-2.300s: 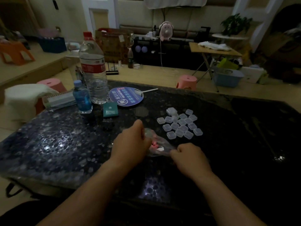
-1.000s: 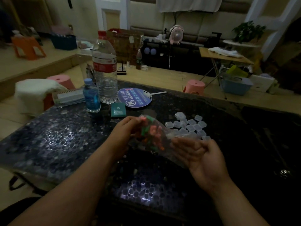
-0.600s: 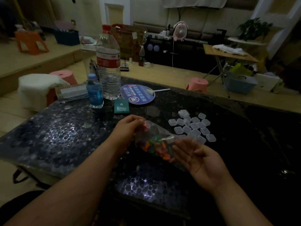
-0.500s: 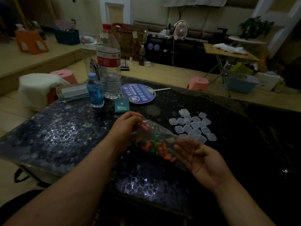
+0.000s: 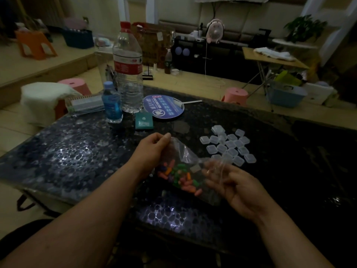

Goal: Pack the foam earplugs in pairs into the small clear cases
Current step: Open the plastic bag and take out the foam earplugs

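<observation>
A limp, slippery plastic bag (image 5: 185, 161) of light, squashy earplugs (image 5: 178, 176) is pinched at its top by the left hand (image 5: 152, 151); the right hand (image 5: 235, 184), at three o'clock, lies open beneath it. Clear cases (image 5: 229, 147) wait at one o'clock.

On the dark table (image 5: 73, 151) we see a big bottle (image 5: 127, 74) with a red cap, a small blue bottle (image 5: 112, 102) just beside it, a round fan (image 5: 163, 109) lying flat, and a teal box (image 5: 144, 120) near the fan. Past the table we see two pink stools (image 5: 236, 95), a folding table (image 5: 270, 59) and a blue tub (image 5: 285, 96)
</observation>
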{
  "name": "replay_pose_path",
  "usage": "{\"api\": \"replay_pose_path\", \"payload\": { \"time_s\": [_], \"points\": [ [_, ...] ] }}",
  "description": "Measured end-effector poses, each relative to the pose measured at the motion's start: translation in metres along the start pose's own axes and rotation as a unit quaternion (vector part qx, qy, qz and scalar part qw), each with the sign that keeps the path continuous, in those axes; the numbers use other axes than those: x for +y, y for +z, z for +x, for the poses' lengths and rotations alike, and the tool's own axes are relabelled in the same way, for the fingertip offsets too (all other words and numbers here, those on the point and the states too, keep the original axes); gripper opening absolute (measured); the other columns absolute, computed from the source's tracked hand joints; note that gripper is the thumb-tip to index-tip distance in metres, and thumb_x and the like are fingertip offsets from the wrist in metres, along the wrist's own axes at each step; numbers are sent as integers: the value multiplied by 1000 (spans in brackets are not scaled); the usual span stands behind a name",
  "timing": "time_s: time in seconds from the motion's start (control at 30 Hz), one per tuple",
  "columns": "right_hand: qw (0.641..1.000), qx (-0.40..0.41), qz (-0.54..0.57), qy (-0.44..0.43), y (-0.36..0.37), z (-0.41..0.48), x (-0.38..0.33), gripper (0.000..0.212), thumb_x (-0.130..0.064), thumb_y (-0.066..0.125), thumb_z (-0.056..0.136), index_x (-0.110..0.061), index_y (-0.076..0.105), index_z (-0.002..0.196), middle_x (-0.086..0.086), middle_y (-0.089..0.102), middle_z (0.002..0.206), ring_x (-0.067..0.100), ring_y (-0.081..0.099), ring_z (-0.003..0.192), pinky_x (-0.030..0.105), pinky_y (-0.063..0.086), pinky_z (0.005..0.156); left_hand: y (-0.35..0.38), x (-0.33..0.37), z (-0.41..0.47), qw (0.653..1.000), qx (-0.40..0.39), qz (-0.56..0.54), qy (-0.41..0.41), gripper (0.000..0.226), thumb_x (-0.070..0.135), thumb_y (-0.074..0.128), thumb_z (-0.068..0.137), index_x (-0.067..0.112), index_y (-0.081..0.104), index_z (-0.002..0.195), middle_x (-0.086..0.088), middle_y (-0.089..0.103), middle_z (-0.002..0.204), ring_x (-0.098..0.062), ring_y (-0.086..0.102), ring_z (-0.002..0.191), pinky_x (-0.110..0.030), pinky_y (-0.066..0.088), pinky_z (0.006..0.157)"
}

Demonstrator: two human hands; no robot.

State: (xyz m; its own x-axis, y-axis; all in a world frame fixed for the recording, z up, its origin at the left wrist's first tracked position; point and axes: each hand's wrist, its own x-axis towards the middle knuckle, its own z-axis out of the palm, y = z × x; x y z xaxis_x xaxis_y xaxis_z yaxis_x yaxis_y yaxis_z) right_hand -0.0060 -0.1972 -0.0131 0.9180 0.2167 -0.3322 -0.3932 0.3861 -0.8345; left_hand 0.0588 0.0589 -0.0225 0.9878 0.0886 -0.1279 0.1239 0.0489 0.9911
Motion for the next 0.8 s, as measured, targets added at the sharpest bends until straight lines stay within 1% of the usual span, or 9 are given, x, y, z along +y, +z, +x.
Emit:
{"api": "replay_pose_path", "payload": {
  "time_s": [0.17,0.3,0.37,0.43,0.5,0.57,0.7,0.73,0.8],
  "points": [
    [976,-28,-217,-1,5,10,17,27,-2,55,106,-1,70,129,20,79,113,35,80,100,37,65,82,2,-6,-3,993,-29,-29,-113,22,21,50,98,11,69,92,-11,65,81,-24,66,65,-39,57,61],
    [973,-21,-229,28,14,18,20,56,-46,32,114,-5,62,136,16,79,119,36,77,107,47,58,94,-7,-18,0,996,-36,50,-58,19,20,61,100,14,69,84,-15,66,80,-30,66,69,-51,61,65],
    [981,-23,-187,46,14,18,16,70,-61,28,108,-8,66,133,17,78,119,34,77,102,46,57,92,-6,-20,1,997,-29,39,-52,20,20,58,102,10,65,87,-16,63,78,-28,63,62,-46,60,54],
    [985,-45,-162,30,15,16,11,59,-51,44,105,-3,67,131,23,77,116,35,75,97,44,57,87,-2,-21,1,998,-27,13,-52,18,20,56,104,9,61,90,-17,60,83,-23,61,59,-36,56,46],
    [981,-68,-182,4,22,14,10,31,-17,55,105,-2,67,130,20,80,104,32,79,90,36,63,77,0,-22,3,998,-37,1,-52,19,21,56,104,11,61,88,-15,59,83,-25,61,64,-36,56,47],
    [954,-106,-274,-55,29,12,12,28,0,55,105,-11,74,122,6,83,99,16,80,87,24,62,73,2,-23,3,997,-60,-10,-53,20,22,56,105,12,60,87,-14,56,81,-31,60,72,-36,56,48],
    [782,-130,-548,-265,30,21,22,26,-19,69,105,-32,76,127,-13,75,124,7,72,115,33,58,101,4,-24,4,993,-103,-2,-51,21,23,55,105,13,61,88,-17,57,81,-33,60,70,-37,57,51],
    [770,-115,-558,-286,29,24,24,26,-22,71,104,-37,76,125,-17,74,122,5,71,113,32,58,100,3,-22,5,993,-102,5,-53,22,24,55,105,14,63,87,-18,58,81,-32,61,66,-38,57,52],
    [800,-73,-521,-289,31,27,25,26,-31,77,98,-51,73,113,-23,75,112,-1,73,103,24,59,91,-4,-18,6,995,-82,20,-50,23,29,58,103,13,66,88,-19,63,84,-35,66,67,-42,60,56]
  ]
}}
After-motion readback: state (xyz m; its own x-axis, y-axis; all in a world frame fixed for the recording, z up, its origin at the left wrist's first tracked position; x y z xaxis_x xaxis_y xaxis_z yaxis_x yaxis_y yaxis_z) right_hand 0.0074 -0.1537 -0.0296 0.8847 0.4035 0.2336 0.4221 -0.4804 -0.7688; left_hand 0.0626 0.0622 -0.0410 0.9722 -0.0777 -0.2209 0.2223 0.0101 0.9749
